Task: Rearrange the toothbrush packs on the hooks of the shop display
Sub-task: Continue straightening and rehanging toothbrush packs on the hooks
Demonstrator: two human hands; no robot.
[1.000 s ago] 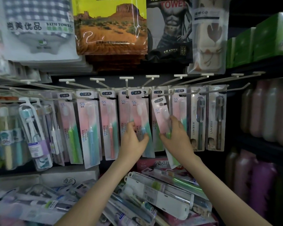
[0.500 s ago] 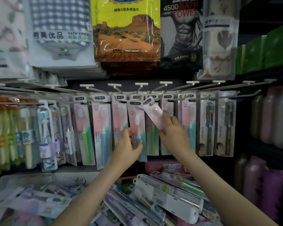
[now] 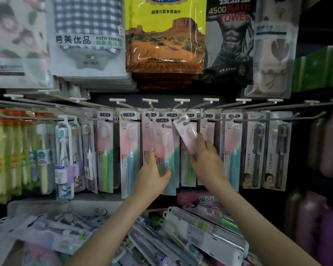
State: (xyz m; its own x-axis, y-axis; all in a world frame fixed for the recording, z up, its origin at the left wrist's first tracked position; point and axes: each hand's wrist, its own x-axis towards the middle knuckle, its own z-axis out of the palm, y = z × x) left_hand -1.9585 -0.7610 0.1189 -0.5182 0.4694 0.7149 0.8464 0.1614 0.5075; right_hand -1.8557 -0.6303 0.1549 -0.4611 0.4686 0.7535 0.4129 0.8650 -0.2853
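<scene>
Your left hand [image 3: 152,174] grips a pink-and-teal toothbrush pack [image 3: 164,144] with a blue brush. Your thumb is on its front edge and your fingers [image 3: 152,156] are curled behind it. The pack hangs upright in the middle of the row of hooks [image 3: 211,100], in front of the packs behind it.

Your right hand [image 3: 207,160] holds a second pack, the pale pink pack [image 3: 186,129], tilted with its top leaning to the left. Your fingers are closed round its lower part and one finger reaches up its face. Its hang hole sits just beside a hook tip; you cannot tell whether the wire is through it.

More packs of the same kind hang on both sides, and two dark brush packs [image 3: 256,150] hang further right. Towel bags [image 3: 164,39] hang above, loose toothbrush packs [image 3: 200,233] lie heaped below, and blurred bottles [image 3: 331,146] stand at the far right.
</scene>
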